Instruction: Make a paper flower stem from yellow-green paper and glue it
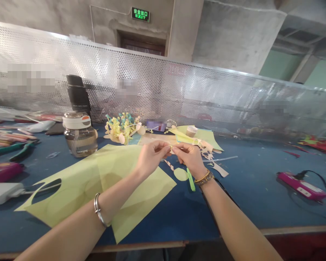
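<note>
My left hand (pixel 152 156) and my right hand (pixel 189 155) meet fingertip to fingertip over the middle of the table. Both are closed in a pinch on a small pale yellow piece (pixel 171 148), mostly hidden by the fingers. Beneath my left forearm lie large light yellow-green paper sheets (pixel 141 206), the left one with a round hole cut out. Below my right hand are a yellow-green paper disc (pixel 180 174), a striped stick (pixel 168 165) and a bright green strip (pixel 191 180). Paper offcuts (pixel 206 148) with cut-out holes lie just beyond my right hand.
A clear bottle (pixel 80 139) and a black flask (pixel 78 95) stand at the left. Behind my hands are a cluster of small paper flowers (pixel 121 127) and a roll of tape (pixel 191 131). A magenta power strip (pixel 301 186) lies right. Perforated metal panels (pixel 152 87) edge the blue table.
</note>
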Action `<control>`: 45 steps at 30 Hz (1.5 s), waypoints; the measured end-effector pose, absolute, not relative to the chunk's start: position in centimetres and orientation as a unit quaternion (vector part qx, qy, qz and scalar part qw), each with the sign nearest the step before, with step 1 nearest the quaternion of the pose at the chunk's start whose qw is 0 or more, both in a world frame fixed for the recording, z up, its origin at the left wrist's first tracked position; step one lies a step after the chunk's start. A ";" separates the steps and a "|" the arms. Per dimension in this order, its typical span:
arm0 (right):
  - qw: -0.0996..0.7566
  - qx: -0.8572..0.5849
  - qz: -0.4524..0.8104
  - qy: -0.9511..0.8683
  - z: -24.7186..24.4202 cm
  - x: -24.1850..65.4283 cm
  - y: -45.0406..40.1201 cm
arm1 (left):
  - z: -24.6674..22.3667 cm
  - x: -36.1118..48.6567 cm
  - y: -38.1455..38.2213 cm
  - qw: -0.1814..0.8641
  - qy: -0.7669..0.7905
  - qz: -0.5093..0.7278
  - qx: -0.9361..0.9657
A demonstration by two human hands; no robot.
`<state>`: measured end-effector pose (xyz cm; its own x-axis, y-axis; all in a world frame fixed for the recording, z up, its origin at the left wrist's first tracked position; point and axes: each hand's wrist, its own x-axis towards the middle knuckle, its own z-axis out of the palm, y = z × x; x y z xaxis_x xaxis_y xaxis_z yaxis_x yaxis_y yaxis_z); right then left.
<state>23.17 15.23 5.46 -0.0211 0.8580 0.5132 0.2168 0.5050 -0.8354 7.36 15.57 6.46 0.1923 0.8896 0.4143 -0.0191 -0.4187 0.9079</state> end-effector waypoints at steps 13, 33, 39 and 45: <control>0.570 -0.424 0.272 -0.649 5.5 23.2 15.3 | 6.2 7.4 15.7 0.455 0.314 0.538 0.636; 0.570 -0.404 0.307 -0.646 5.5 23.2 15.3 | 6.1 7.5 15.8 0.516 0.320 0.529 0.593; 0.569 -0.407 0.311 -0.644 5.5 23.2 15.2 | 6.3 7.5 15.6 0.502 0.328 0.527 0.602; 0.569 -0.410 0.301 -0.646 5.5 23.3 15.3 | 6.3 7.6 15.5 0.502 0.325 0.530 0.601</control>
<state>23.31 15.34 5.46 -0.0166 0.8728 0.4878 0.1879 0.4819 -0.8558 7.56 15.49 6.33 0.2274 0.9229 0.3107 -0.1422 -0.2842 0.9482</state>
